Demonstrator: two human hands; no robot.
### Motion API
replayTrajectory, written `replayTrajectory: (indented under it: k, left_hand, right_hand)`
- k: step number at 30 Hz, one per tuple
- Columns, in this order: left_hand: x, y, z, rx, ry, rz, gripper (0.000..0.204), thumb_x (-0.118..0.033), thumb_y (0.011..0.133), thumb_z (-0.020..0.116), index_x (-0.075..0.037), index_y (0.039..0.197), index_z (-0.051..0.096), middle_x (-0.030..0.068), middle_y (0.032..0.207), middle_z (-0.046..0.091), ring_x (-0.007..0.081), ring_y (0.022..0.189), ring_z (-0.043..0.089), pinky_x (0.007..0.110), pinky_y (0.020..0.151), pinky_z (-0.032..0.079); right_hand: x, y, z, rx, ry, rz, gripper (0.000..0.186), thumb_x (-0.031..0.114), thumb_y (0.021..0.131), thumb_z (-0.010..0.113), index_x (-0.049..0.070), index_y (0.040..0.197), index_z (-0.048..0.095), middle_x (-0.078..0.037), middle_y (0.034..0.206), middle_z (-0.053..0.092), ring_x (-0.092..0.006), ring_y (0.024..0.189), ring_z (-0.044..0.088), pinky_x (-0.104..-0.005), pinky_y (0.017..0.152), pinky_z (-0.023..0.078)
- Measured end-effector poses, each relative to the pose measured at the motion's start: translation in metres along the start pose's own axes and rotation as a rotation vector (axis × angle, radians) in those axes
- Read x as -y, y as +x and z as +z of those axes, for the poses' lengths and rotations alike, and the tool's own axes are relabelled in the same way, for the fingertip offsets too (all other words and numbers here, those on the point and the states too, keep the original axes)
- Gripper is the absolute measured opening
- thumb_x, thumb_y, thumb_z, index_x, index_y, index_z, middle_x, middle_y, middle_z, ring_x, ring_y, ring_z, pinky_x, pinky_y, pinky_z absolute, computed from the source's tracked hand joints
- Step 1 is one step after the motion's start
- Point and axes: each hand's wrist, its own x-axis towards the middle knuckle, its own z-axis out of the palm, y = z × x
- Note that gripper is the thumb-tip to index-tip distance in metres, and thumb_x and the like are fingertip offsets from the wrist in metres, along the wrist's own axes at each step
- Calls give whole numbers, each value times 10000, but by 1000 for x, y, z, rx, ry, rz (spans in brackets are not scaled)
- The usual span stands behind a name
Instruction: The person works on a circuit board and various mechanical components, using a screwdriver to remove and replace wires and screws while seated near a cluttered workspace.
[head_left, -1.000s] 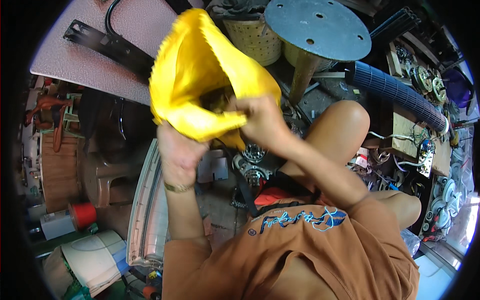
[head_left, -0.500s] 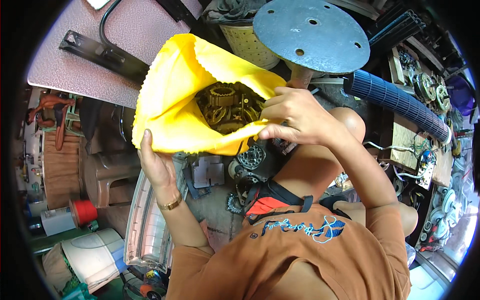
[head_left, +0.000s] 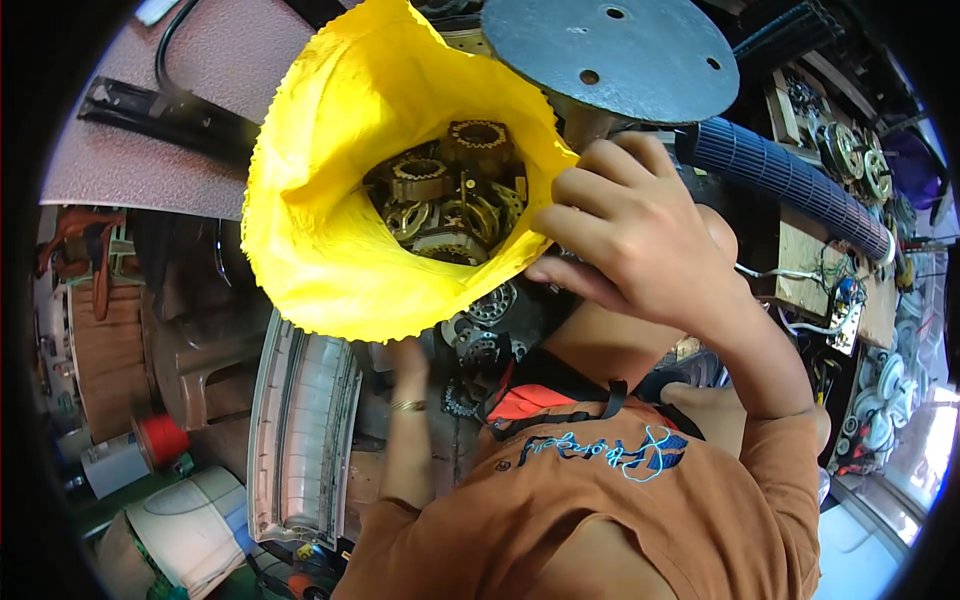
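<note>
The yellow bag sits in front of the person at chest side, mouth turned upward, its jagged rim spread wide. The left hand is mostly hidden beneath the bag and blurred; its finger position cannot be determined, though its placement suggests support from below. Metal parts, several ring-shaped with inner teeth, rest inside the bag. The right hand pinches the rim between thumb and curled fingers, apparently to keep the mouth open and the contents visible. Surroundings, left to right: a pinkish tabletop carries a black bar; a brown plastic stool stands below it; a long white panel stands beside the stool; loose grey metal pieces lie on the floor; a round metal stand and a ribbed blue roller occupy the right side.
</note>
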Motion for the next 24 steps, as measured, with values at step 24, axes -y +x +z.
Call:
replayTrajectory:
  k: [24]
  left_hand:
    - [-34,-36,17,507,595,-80,467,-172,875,787,33,1257,615,146,1226,667,252,1135,628,388,1010,485]
  right_hand:
    - [-63,-238,5,-720,785,825,145,56,1008,607,-57,1014,697,-134,1130,672,-153,980,637,-285,874,519]
